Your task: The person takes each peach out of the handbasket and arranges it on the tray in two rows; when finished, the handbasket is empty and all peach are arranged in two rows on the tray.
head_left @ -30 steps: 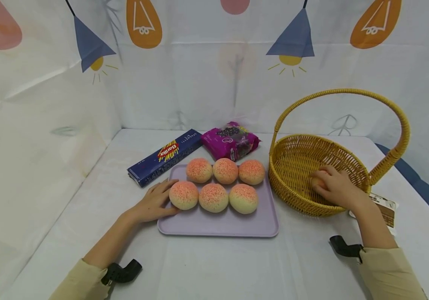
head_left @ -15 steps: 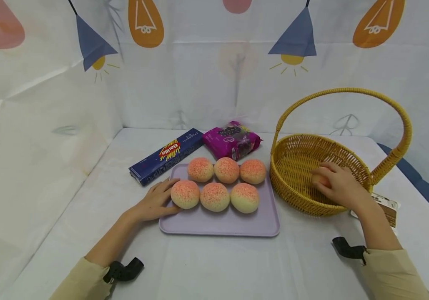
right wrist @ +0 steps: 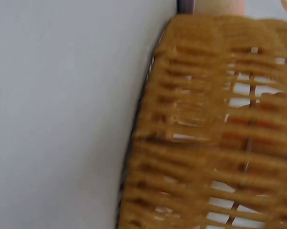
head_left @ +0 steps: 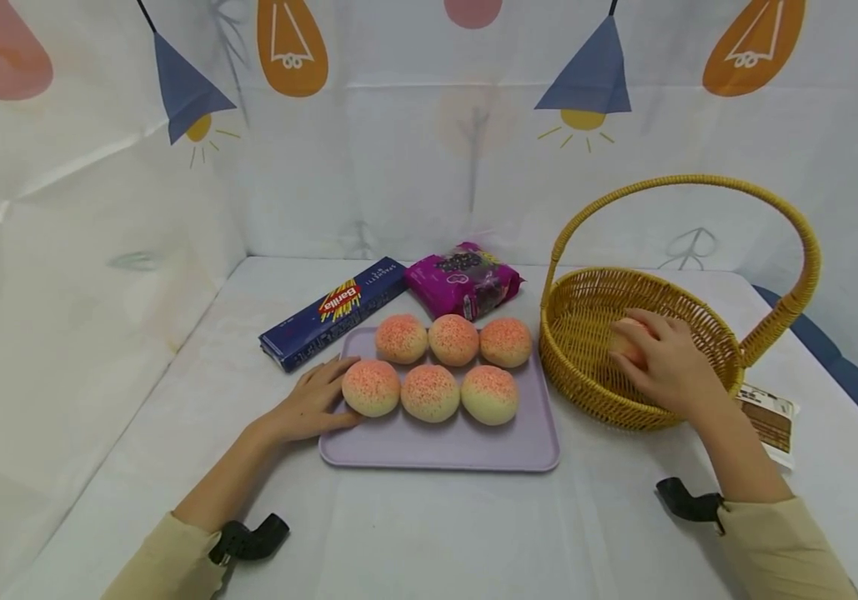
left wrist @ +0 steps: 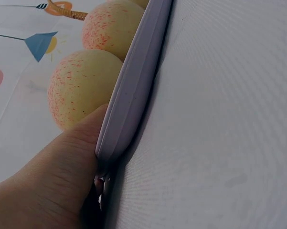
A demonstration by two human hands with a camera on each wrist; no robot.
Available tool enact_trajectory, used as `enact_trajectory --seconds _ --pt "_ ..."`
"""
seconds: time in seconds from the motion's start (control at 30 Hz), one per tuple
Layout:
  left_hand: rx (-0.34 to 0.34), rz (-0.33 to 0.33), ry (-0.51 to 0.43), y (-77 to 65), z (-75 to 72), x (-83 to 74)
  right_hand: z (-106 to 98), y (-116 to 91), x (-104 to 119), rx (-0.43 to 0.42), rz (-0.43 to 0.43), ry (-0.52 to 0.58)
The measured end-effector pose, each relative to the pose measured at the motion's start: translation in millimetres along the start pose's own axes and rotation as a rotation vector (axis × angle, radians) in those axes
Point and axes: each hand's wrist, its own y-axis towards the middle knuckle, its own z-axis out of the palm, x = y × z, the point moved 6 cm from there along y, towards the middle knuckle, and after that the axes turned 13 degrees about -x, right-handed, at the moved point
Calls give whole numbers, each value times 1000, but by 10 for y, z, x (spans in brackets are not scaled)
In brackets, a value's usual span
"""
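Observation:
Inside the yellow wicker basket [head_left: 586, 400], my right hand [head_left: 669, 367] grips a round peach-coloured bun [head_left: 629, 340] between thumb and fingers. The right wrist view is mostly the basket's woven wall [right wrist: 196, 109], hiding the grip. My left hand [head_left: 304, 407] rests at the left edge of the lilac tray [head_left: 436, 454], its thumb and fingers on either side of the front-left peach bun [head_left: 371, 388]. In the left wrist view the thumb [left wrist: 81, 138] lies over the tray rim beside that bun. Several more speckled peach buns [head_left: 429, 394] sit on the tray in two rows.
Behind the tray lie a blue spaghetti box [head_left: 334, 312] and a purple snack bag [head_left: 464, 282]. A brown-and-white packet [head_left: 768, 417] lies right of the basket, partly behind my forearm. The basket's tall handle [head_left: 699, 181] arches overhead. White printed sheets stand behind and to the left.
My right hand has shifted slightly left and up inside the basket along with the bun, which now shows more of itself. The left hand and the tray have stayed in place.

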Motion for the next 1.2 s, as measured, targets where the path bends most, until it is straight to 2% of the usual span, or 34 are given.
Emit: enact_trajectory --seconds 0.2,0.5,0.67,0.87,1.0,1.2 --pt "0 5 -2 8 -12 -5 25 101 188 -56 -38 31" --pt "10 18 -10 15 5 9 31 221 504 -173 -149 76" --pt "8 16 -25 10 -19 19 25 248 646 -185 -195 102" --pt "-32 7 51 12 -40 62 -37 269 764 -221 -237 123" --pt "-33 -19 74 13 -41 80 -84 299 859 -245 -249 160" --pt "-14 -33 73 22 -32 77 -76 291 1046 -214 -271 202"
